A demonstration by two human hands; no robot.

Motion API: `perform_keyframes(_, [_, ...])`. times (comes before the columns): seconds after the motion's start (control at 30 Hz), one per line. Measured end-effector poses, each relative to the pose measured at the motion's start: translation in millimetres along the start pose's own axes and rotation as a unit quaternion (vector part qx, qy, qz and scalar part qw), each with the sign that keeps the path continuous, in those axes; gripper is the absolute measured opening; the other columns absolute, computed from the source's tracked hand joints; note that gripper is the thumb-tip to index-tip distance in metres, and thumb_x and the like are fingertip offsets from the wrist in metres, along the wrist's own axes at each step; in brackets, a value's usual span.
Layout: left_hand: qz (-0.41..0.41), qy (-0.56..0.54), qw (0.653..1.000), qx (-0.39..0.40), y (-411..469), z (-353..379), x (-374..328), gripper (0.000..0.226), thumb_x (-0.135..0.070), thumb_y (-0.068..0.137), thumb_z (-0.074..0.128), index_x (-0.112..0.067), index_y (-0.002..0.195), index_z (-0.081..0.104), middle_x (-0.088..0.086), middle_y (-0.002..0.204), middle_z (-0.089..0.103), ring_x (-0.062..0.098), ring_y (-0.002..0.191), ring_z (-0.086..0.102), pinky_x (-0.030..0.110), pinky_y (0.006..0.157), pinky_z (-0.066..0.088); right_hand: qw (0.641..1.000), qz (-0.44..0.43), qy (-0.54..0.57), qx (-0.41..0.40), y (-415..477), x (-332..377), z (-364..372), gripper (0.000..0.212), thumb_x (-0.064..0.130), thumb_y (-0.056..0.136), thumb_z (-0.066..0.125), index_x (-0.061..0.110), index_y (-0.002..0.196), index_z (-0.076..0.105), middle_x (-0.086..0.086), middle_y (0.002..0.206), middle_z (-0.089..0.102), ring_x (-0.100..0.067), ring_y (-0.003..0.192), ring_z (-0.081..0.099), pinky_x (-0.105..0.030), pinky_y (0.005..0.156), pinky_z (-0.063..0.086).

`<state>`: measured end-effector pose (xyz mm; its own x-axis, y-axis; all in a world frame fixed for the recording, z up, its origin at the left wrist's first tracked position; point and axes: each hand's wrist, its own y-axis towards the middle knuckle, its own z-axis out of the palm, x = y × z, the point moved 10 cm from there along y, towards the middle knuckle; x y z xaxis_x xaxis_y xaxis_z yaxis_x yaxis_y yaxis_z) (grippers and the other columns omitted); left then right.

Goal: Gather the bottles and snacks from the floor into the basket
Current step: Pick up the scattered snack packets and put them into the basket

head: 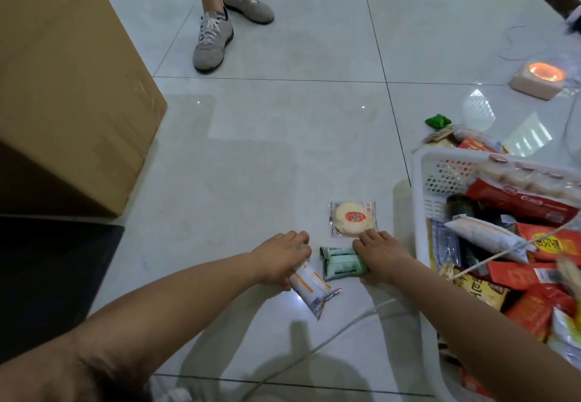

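On the floor (251, 156), just in front of the person, three snack packs lie close together. The left hand (279, 258) is closed around the top end of a white and orange pack (309, 290). That pack is long, and its long side runs slanting from the hand down toward the person, with the crimped end and a barcode at the near tip. The right hand (382, 252) lies flat with spread fingers, its palm on the right end of a green pack (341, 263) and its fingertips touching the near edge of a clear pack with a round cake (352, 218). It presses on them but has not curled around either one, so it holds nothing yet. The green pack lies between the two hands, with its long side running left to right. The round cake pack lies just past the right hand, away from the person. The white basket (419, 200) stands to the right of all three packs, close beside the right arm, and it is already piled with red, yellow and white packs. So the right hand is the nearer one to the basket, and the packs must travel to the right. The cake pack has a red label with writing, too small to read. A yellow pack in the basket shows large dark characters, only partly in view.
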<state>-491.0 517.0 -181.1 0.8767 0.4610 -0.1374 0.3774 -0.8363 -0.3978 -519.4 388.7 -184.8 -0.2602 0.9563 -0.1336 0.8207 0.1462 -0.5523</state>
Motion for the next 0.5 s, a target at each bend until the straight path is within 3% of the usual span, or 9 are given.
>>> perform_keyframes(0.13, [-0.01,0.025,0.999,0.018,-1,4,5,0.051,-0.038,0.08,0.066,-0.012,0.12,0.049,0.008,0.122,0.051,0.027,0.112,0.043,0.036,0.087,0.035,0.997,0.051,0.06,-0.008,-2,-5,-3,0.058,0.039,0.09,0.054,0.008,0.135,0.033,-0.014,0.137,0.044,-0.029,0.124,0.045,-0.037,0.1,0.037])
perform_keyframes(0.23, [-0.02,0.018,1.0,0.007,2,-9,19,0.043,-0.038,0.084,0.06,-0.011,0.117,0.051,0.008,0.12,0.054,0.028,0.113,0.046,0.035,0.09,0.034,0.991,0.05,0.069,-0.107,-9,-7,-35,0.045,0.033,0.095,0.043,0.01,0.132,0.033,-0.012,0.126,0.052,-0.03,0.111,0.053,-0.037,0.089,0.04])
perform_keyframes(0.33, [-0.045,0.018,0.998,-0.031,6,-46,39,0.033,-0.035,0.089,0.057,-0.011,0.11,0.053,0.011,0.117,0.056,0.029,0.11,0.051,0.035,0.088,0.034,0.969,0.031,0.068,-0.234,-23,-15,-79,0.053,0.047,0.092,0.04,0.011,0.13,0.034,-0.013,0.109,0.057,-0.034,0.095,0.06,-0.037,0.072,0.043])
perform_keyframes(0.4, [-0.077,0.005,0.994,-0.073,12,-82,50,0.03,-0.034,0.09,0.057,-0.009,0.105,0.052,0.013,0.114,0.057,0.031,0.108,0.052,0.036,0.084,0.035,0.949,0.086,0.101,-0.286,-37,-46,-109,0.056,0.048,0.091,0.044,0.009,0.131,0.037,-0.013,0.103,0.057,-0.034,0.087,0.061,-0.037,0.062,0.039])
perform_keyframes(0.5, [-0.109,-0.037,0.984,-0.133,28,-143,46,0.028,-0.032,0.091,0.056,-0.006,0.103,0.051,0.015,0.112,0.057,0.033,0.106,0.053,0.037,0.078,0.036,0.9,0.224,0.155,-0.341,-67,-116,-137,0.053,0.049,0.093,0.042,0.007,0.126,0.037,-0.014,0.103,0.058,-0.035,0.087,0.061,-0.037,0.061,0.04])
